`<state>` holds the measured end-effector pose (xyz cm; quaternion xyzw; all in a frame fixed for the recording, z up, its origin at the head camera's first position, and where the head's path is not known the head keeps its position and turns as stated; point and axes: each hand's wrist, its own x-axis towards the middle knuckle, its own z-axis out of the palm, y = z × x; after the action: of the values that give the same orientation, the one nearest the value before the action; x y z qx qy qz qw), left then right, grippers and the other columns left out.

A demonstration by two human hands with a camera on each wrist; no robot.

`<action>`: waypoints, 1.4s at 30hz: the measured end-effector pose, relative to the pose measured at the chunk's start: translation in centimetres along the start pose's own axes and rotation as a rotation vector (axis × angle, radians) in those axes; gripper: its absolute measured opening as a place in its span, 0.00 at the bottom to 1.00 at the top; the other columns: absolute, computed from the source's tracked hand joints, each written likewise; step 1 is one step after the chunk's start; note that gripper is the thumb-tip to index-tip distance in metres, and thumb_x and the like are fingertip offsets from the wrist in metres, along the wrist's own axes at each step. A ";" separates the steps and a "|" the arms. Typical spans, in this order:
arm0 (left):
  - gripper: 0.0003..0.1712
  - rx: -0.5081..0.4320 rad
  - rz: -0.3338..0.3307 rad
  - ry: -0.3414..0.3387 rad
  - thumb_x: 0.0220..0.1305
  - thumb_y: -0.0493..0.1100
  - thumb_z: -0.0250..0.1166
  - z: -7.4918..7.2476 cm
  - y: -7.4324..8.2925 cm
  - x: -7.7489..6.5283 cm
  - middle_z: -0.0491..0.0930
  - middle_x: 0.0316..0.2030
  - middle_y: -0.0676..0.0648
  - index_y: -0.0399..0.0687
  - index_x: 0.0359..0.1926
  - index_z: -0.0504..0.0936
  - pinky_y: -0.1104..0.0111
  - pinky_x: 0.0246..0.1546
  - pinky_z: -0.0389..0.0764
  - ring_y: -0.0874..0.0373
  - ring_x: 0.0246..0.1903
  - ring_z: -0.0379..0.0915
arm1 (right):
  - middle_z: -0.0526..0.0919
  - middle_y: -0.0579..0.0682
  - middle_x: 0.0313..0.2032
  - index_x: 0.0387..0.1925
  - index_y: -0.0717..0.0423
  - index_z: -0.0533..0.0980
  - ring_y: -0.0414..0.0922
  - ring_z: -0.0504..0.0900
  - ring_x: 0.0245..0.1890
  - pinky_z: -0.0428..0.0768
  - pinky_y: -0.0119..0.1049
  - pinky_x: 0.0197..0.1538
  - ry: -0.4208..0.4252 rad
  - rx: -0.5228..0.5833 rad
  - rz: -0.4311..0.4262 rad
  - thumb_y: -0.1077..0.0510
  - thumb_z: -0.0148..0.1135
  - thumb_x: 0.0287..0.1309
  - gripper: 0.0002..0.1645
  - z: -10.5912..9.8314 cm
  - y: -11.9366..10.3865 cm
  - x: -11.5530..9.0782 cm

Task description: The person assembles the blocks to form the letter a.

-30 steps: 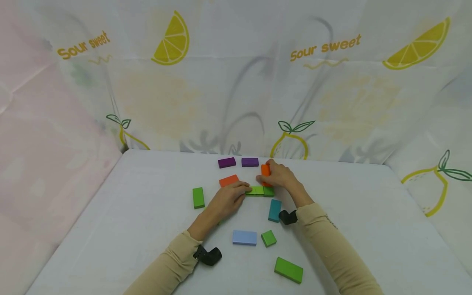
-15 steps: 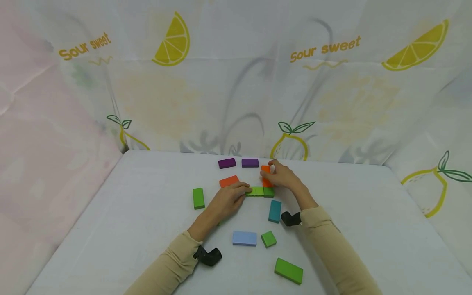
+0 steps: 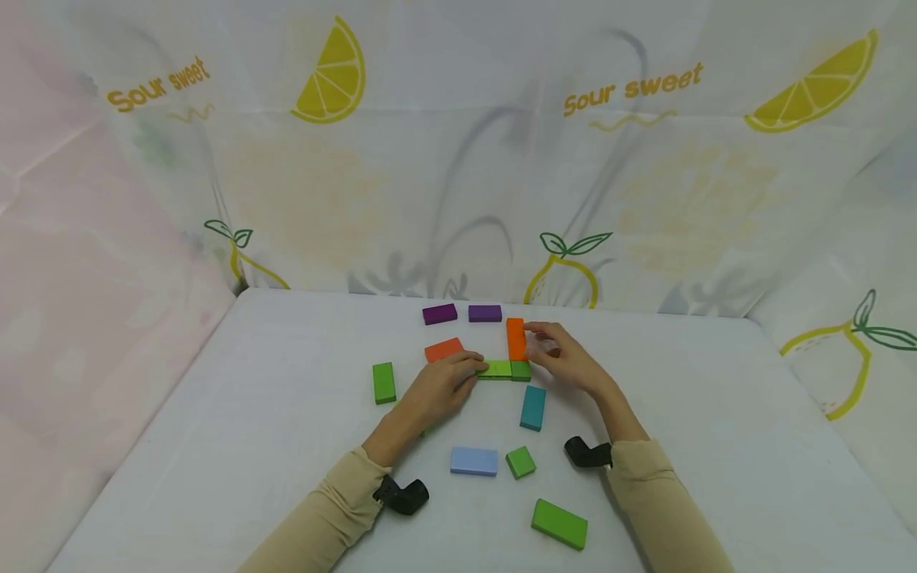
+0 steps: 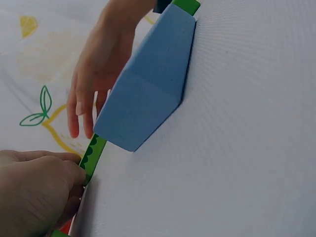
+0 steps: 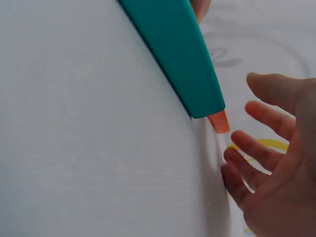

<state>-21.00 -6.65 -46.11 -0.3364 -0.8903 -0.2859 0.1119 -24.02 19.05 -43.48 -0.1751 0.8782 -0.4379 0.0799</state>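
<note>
My left hand (image 3: 442, 389) pinches the left end of a light green block (image 3: 496, 368). In the left wrist view its fingers (image 4: 74, 173) curl at that block's scalloped side. A darker green block (image 3: 520, 370) adjoins the right end. Behind this pair lies an orange block (image 3: 516, 340), pointing away from me. Right of the orange block, my right hand (image 3: 569, 358) has its fingers loosely spread, with nothing held. The right wrist view shows that hand (image 5: 276, 163) apart from the orange block (image 5: 220, 122), which is partly hidden by a teal block (image 5: 177, 59).
Two purple blocks (image 3: 440, 314) lie at the back. A red-orange block (image 3: 444, 348) sits behind my left hand, a green block (image 3: 384, 383) to its left. Nearer are the teal block (image 3: 532, 408), a light blue block (image 3: 474, 461), a small green block (image 3: 520, 461) and a long green block (image 3: 559, 524).
My right hand has let go of the orange block and drawn back to the right. The orange block stays against the darker green one. My left hand has kept its place.
</note>
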 end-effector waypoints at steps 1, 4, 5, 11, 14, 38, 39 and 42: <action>0.14 -0.003 0.000 -0.002 0.63 0.36 0.62 0.0 0.0 0.0 0.81 0.51 0.49 0.48 0.49 0.82 0.66 0.51 0.79 0.57 0.49 0.79 | 0.63 0.59 0.65 0.65 0.54 0.63 0.58 0.62 0.66 0.62 0.59 0.66 -0.014 -0.006 -0.017 0.51 0.57 0.64 0.31 0.1 0.1 -0.2; 0.14 -0.010 -0.001 -0.006 0.63 0.37 0.61 0.0 0.1 -0.1 0.80 0.51 0.49 0.48 0.50 0.82 0.66 0.51 0.79 0.57 0.49 0.79 | 0.58 0.57 0.70 0.65 0.52 0.65 0.58 0.54 0.71 0.53 0.62 0.69 -0.050 -0.030 -0.031 0.49 0.58 0.62 0.31 0.2 0.5 -0.7; 0.14 -0.011 -0.001 -0.006 0.63 0.36 0.61 0.0 0.1 -0.1 0.80 0.51 0.49 0.47 0.50 0.82 0.66 0.51 0.79 0.57 0.49 0.79 | 0.57 0.56 0.71 0.66 0.51 0.65 0.58 0.51 0.72 0.50 0.63 0.69 -0.062 -0.039 -0.034 0.49 0.58 0.62 0.32 0.2 0.6 -0.8; 0.15 -0.006 0.006 -0.007 0.62 0.36 0.62 -0.1 0.0 0.0 0.80 0.51 0.49 0.47 0.50 0.82 0.66 0.51 0.79 0.56 0.49 0.79 | 0.55 0.56 0.72 0.65 0.54 0.66 0.58 0.44 0.74 0.44 0.64 0.70 -0.105 -0.039 -0.065 0.53 0.60 0.61 0.31 0.1 0.2 -1.3; 0.15 0.008 0.011 -0.008 0.63 0.37 0.62 -0.2 -0.1 0.1 0.80 0.51 0.50 0.48 0.50 0.82 0.67 0.51 0.79 0.57 0.49 0.79 | 0.55 0.53 0.72 0.65 0.52 0.66 0.56 0.43 0.74 0.43 0.63 0.70 -0.110 -0.047 -0.074 0.52 0.61 0.61 0.32 0.2 0.8 -1.1; 0.16 -0.009 -0.012 -0.023 0.63 0.37 0.61 -0.2 0.0 0.2 0.79 0.53 0.49 0.48 0.52 0.81 0.65 0.53 0.78 0.56 0.51 0.78 | 0.54 0.51 0.73 0.66 0.49 0.66 0.56 0.42 0.74 0.42 0.62 0.71 -0.117 -0.075 -0.055 0.50 0.58 0.62 0.31 0.1 1.0 -0.9; 0.16 -0.010 -0.013 -0.024 0.63 0.37 0.61 -0.2 0.0 0.2 0.79 0.53 0.49 0.48 0.52 0.81 0.65 0.53 0.78 0.56 0.51 0.78 | 0.54 0.51 0.73 0.66 0.49 0.66 0.56 0.42 0.74 0.42 0.62 0.71 -0.117 -0.076 -0.055 0.50 0.58 0.62 0.31 0.1 1.1 -0.9; 0.16 -0.017 -0.013 -0.024 0.63 0.36 0.61 -0.2 0.1 0.2 0.79 0.53 0.49 0.48 0.52 0.81 0.65 0.53 0.78 0.56 0.51 0.78 | 0.54 0.52 0.73 0.66 0.49 0.66 0.55 0.42 0.74 0.42 0.62 0.71 -0.116 -0.073 -0.047 0.49 0.59 0.62 0.31 0.2 1.1 -0.9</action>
<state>-21.10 -6.64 -45.82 -0.3349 -0.8912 -0.2902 0.0965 -23.42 19.90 -44.50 -0.2236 0.8831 -0.3964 0.1138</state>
